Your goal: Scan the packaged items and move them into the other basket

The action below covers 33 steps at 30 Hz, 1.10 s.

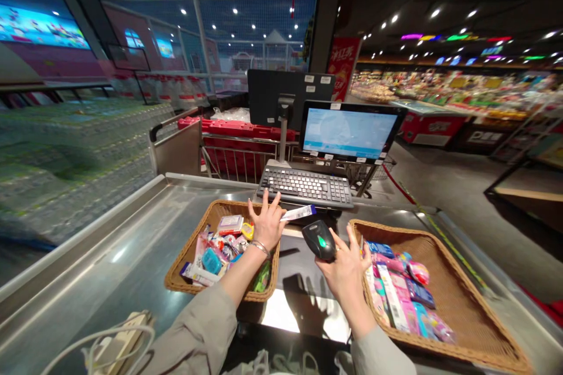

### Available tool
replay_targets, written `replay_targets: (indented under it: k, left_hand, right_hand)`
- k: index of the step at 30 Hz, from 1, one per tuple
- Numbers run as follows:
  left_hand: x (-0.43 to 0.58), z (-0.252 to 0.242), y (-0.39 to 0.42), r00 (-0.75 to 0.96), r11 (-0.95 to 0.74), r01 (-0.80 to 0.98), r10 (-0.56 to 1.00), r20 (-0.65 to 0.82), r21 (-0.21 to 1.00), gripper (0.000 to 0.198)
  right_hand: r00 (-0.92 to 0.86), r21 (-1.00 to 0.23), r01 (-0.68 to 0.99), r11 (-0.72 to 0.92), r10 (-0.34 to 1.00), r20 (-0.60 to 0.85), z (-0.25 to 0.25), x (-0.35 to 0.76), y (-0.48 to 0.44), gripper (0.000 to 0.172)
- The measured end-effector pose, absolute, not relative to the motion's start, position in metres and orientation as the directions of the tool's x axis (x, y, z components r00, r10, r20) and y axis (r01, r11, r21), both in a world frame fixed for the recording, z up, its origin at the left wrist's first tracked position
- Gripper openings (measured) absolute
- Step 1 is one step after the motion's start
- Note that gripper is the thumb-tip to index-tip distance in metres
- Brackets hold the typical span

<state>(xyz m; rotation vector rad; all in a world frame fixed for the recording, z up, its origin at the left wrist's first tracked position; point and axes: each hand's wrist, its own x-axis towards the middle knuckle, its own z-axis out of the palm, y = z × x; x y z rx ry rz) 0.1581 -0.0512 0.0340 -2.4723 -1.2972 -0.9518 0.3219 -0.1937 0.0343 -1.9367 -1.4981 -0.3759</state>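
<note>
My left hand (pixel 267 225) is over the right edge of the left wicker basket (pixel 171 263), pinching one end of a slim white box with a blue tip (pixel 299 212). Its other fingers are spread toward the keyboard. Small packaged goods (pixel 212 260) fill the left basket. In my right hand (pixel 345 266) is a black barcode scanner (pixel 319 240) with a green light, its head turned toward the slim box and apart from it. Beside my right wrist, the right wicker basket (pixel 466 287) holds several packages on its left side, among them a long white box (pixel 391 297).
A black keyboard (pixel 303 184) lies behind my hands, below a lit monitor (pixel 349 132) and a dark second screen (pixel 272 96). A power strip with white cables (pixel 127 343) sits at the lower left. Metal rails (pixel 79 237) edge the counter.
</note>
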Motion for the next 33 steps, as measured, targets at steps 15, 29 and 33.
replay_targets:
  k: [15, 29, 33]
  left_hand:
    - [0.177, 0.036, -0.055, 0.453, -0.638, 0.761, 0.65, 0.61, 0.115, 0.014]
    - [0.214, 0.035, -0.062, 0.536, -0.726, 0.681, 0.584, 0.61, 0.096, 0.015]
    - [0.226, 0.035, -0.067, 0.567, -0.754, 0.65, 0.562, 0.602, 0.092, 0.015]
  right_hand:
    - [0.34, -0.263, 0.939, -0.222, 0.707, 0.62, 0.029, 0.337, -0.204, 0.021]
    - [0.442, -0.257, 0.888, -0.381, 0.554, 0.705, 0.019, 0.37, -0.226, 0.026]
    - [0.466, -0.255, 0.869, -0.424, 0.529, 0.71, 0.016, 0.38, -0.236, 0.028]
